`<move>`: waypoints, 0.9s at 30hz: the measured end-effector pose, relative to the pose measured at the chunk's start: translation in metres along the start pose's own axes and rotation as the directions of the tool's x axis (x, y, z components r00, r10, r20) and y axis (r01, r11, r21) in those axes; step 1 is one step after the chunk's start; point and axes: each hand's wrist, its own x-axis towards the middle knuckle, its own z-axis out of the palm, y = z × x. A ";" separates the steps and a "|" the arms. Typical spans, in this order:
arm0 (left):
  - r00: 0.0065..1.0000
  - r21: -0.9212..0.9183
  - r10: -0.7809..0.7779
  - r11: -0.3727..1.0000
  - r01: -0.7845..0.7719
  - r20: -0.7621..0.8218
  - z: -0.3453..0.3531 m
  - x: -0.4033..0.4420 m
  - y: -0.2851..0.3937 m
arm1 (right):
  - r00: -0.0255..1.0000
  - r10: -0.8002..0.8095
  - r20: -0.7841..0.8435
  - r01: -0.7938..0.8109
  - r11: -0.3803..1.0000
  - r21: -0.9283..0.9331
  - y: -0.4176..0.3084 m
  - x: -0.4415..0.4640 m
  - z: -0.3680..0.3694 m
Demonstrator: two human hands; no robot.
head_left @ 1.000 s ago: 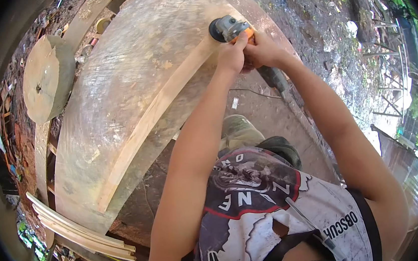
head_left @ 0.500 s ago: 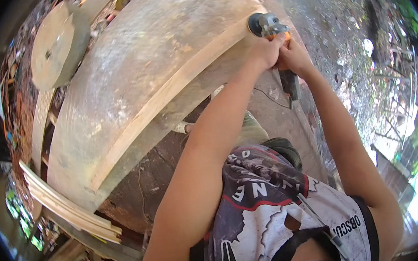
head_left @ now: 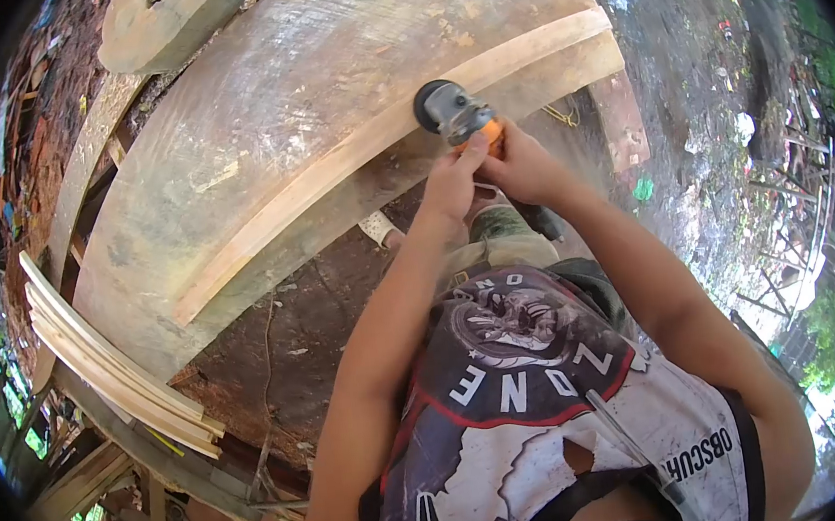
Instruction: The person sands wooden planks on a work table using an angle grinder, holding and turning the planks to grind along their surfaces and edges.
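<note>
Both hands are wrapped round an orange and grey angle grinder (head_left: 464,115) fitted with a round black disc. My left hand (head_left: 454,183) grips it near the orange part behind the head. Just to its right, my right hand (head_left: 523,166) closes on the body, whose dark rear end shows below the wrist. The disc rests at or just over a long, curved strip of pale wood (head_left: 328,169), around the middle of its length. That strip lies on a broad wooden work surface (head_left: 224,128), close to its near edge.
Several thin curved wooden strips (head_left: 111,365) are stacked at the lower left. A thick round wooden slab (head_left: 175,23) stands at the upper left. Under the near edge a foot (head_left: 381,230) shows on the dirt ground. Yellow cord (head_left: 561,116) lies right of the grinder.
Both hands have drawn the grinder leftward along the curved strip, from near its right end to about its middle. The view has shifted, so the strip's right end now shows.
</note>
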 end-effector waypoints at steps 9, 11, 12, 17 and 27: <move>0.994 -0.286 -0.001 0.958 -0.031 -0.111 -0.123 -0.069 -0.062 | 0.974 -0.198 0.112 0.213 0.967 -0.143 -0.066 -0.001 0.114; 0.992 -0.228 -0.020 0.974 -0.009 -0.123 -0.120 -0.084 -0.045 | 0.972 -0.137 0.190 0.170 0.971 -0.168 -0.076 -0.002 0.118; 0.986 -0.184 -0.045 0.983 0.014 -0.161 -0.117 -0.086 -0.036 | 0.978 -0.130 0.161 0.156 0.974 -0.166 -0.076 -0.003 0.110; 0.994 -0.242 0.091 0.965 -0.105 -0.067 -0.061 -0.024 -0.026 | 0.999 -0.034 0.028 0.038 0.991 -0.131 -0.051 -0.005 0.049; 0.999 0.303 0.013 0.953 -0.021 0.029 0.076 0.100 0.025 | 0.995 -0.060 -0.083 0.070 0.990 0.124 0.064 0.038 -0.096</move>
